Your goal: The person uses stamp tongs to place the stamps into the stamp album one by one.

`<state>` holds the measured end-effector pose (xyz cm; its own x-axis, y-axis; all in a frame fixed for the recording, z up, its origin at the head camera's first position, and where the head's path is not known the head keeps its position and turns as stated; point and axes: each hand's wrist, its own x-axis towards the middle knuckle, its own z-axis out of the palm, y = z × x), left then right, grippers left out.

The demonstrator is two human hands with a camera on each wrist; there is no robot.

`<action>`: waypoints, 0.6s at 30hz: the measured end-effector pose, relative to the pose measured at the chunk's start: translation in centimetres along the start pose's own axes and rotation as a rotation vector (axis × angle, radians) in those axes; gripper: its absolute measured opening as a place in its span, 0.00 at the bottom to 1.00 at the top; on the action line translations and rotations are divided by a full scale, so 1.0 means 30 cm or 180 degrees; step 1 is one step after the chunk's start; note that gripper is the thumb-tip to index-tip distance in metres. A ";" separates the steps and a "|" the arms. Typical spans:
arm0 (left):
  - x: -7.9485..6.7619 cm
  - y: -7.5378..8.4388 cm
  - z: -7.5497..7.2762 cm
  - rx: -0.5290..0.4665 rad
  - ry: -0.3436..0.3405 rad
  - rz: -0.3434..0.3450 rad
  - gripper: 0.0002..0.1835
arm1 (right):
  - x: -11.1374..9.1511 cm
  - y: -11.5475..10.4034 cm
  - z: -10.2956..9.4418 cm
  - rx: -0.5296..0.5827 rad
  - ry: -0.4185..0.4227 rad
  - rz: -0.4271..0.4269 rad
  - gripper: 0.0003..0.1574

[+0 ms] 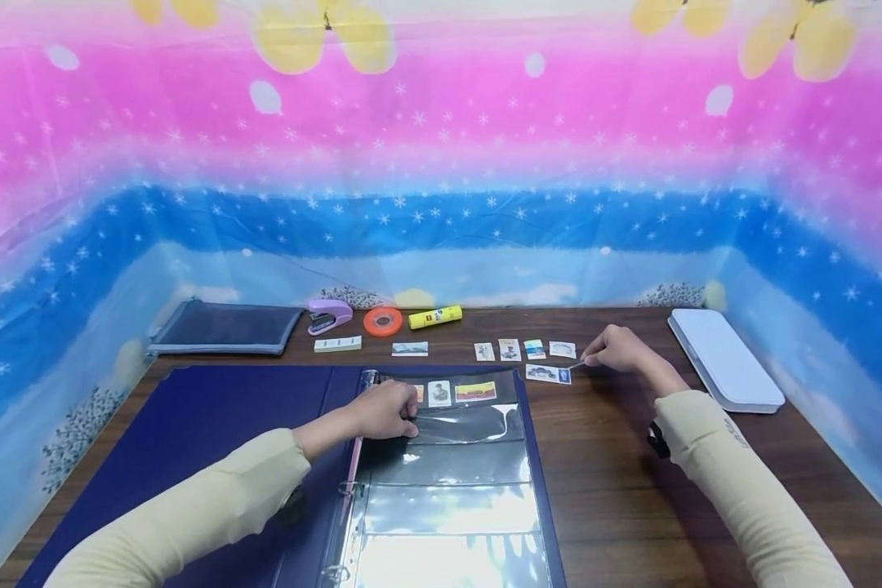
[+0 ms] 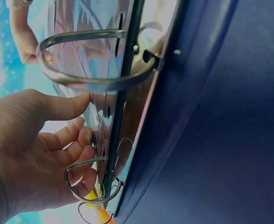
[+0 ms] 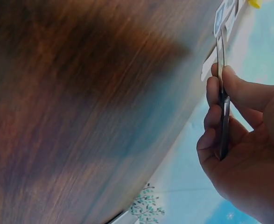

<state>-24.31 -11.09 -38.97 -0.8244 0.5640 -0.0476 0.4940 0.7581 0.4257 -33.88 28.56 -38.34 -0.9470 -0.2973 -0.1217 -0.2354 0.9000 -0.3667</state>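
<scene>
My left hand (image 1: 385, 411) pinches the edge of a clear pocket on the stamp album page (image 1: 448, 465), thumb and index finger together in the left wrist view. Stamps, among them a red-and-yellow stamp (image 1: 475, 391), sit in the page's top row; the hand partly covers one at the left. Between thumb and fingers, my right hand (image 1: 619, 351) grips metal tweezers (image 3: 223, 107). Their tips meet the right edge of a stamp with a blue end (image 1: 548, 374), just right of the album. Several loose stamps, including a pale stamp (image 1: 562, 349), lie behind it.
The open navy binder (image 1: 228, 441) with metal rings (image 2: 87, 86) covers the table's left and middle. Along the back are a mesh pouch (image 1: 224, 328), purple stapler (image 1: 329, 315), orange tape roll (image 1: 383, 321) and yellow glue stick (image 1: 435, 317). A white case (image 1: 726, 359) lies at right.
</scene>
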 end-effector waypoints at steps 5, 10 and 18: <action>0.009 -0.003 -0.005 -0.0061 -0.0097 -0.0101 0.12 | -0.007 0.004 0.003 0.0140 -0.0064 0.0065 0.12; 0.012 -0.021 0.001 -0.0316 -0.0026 -0.0085 0.15 | -0.008 0.002 0.010 0.0189 -0.0145 0.0018 0.12; 0.009 -0.044 0.009 -0.0486 0.0075 0.0042 0.15 | -0.011 -0.007 0.012 0.0275 -0.0238 0.0017 0.12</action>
<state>-25.11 -11.86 -39.78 -0.8252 0.5645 -0.0206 0.4587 0.6910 0.5587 -33.45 28.36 -38.55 -0.9285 -0.3183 -0.1912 -0.2076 0.8719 -0.4436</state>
